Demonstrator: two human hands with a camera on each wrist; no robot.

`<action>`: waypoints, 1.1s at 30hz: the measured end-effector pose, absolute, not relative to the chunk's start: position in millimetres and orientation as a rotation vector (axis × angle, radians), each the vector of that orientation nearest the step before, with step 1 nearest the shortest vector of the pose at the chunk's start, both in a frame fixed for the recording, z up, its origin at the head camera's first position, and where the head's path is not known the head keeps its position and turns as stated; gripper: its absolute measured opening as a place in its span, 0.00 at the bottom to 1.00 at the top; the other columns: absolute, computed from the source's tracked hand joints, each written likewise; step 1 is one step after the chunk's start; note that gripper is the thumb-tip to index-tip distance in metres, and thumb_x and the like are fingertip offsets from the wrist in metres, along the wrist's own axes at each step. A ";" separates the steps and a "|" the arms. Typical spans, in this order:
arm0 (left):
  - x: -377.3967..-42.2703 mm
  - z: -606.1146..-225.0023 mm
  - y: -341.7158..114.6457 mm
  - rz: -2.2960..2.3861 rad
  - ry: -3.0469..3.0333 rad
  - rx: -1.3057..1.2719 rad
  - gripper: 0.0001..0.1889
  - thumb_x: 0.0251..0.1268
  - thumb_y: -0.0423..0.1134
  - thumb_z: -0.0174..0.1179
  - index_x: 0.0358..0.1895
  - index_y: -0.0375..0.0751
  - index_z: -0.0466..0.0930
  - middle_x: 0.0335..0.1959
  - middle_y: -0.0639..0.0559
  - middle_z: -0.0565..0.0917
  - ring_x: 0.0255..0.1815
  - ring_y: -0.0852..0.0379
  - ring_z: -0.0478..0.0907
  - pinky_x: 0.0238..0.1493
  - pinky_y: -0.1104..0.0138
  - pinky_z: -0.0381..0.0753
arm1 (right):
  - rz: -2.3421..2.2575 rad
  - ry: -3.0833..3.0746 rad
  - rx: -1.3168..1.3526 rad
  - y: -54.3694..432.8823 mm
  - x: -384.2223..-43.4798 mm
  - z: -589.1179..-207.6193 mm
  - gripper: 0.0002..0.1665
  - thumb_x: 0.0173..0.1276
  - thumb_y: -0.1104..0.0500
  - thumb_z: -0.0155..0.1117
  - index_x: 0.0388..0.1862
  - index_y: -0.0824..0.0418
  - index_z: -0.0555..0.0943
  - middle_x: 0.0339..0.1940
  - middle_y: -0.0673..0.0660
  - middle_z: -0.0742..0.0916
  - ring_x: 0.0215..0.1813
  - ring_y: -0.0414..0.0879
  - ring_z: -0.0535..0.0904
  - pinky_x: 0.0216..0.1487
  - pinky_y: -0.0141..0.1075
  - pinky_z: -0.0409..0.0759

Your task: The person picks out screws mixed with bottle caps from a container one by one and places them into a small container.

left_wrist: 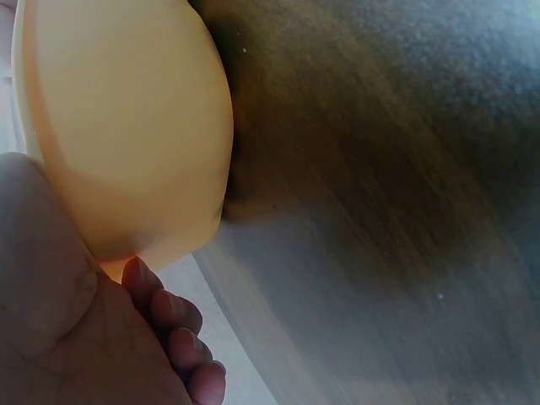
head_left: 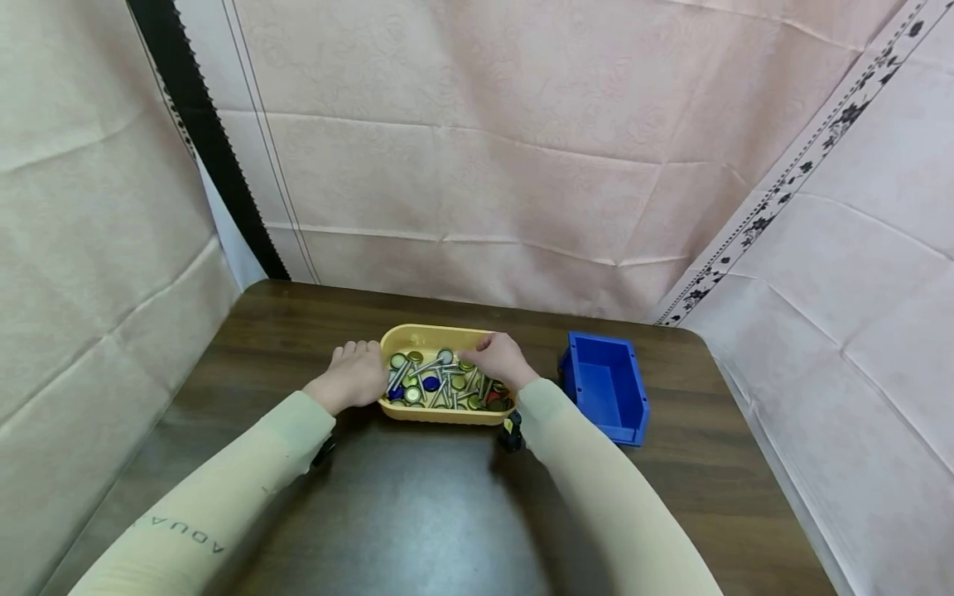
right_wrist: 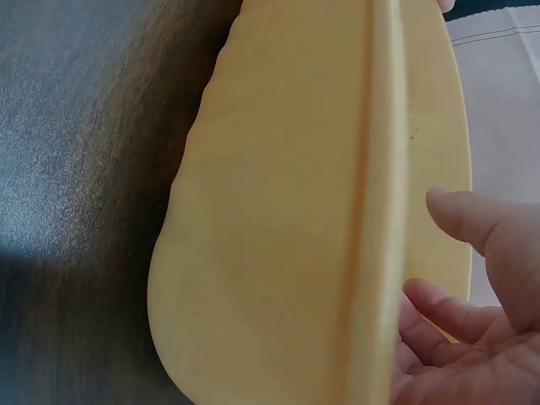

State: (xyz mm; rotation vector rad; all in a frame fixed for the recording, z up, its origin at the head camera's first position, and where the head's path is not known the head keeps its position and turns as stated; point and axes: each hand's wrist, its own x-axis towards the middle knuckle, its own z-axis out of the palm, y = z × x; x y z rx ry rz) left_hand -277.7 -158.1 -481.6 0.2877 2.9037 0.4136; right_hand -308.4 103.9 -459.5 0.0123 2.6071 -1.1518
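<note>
A yellow tray point(head_left: 447, 416) sits on the table, holding a mix of metal screws or nails point(head_left: 442, 389) and round bottle caps point(head_left: 413, 395) in gold, blue, silver and red. At its left end, my left hand point(head_left: 359, 374) grips the wall, with curled fingers point(left_wrist: 187, 333) outside it in the left wrist view; the thumb's tip is hidden. My right hand point(head_left: 501, 361) reaches over the near rim into the tray's right part. Its thumb and forefinger stand apart in the right wrist view, with nothing visible between them. The tray wall hides part of this hand.
To the right of the tray stands a blue plastic bin point(head_left: 605, 385), close to my right forearm. The dark wooden table point(head_left: 417, 497) ends at light cloth curtains point(head_left: 477, 199) behind and at both sides.
</note>
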 end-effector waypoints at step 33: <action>-278.0 -481.7 -155.9 0.403 2.921 0.277 0.18 0.74 0.46 0.43 0.49 0.31 0.66 0.39 0.41 0.70 0.42 0.43 0.62 0.49 0.50 0.59 | -0.998 2.725 -0.033 94.6 -319.6 -479.8 0.28 0.63 0.67 0.62 0.10 0.55 0.59 0.10 0.49 0.57 0.13 0.43 0.50 0.15 0.36 0.55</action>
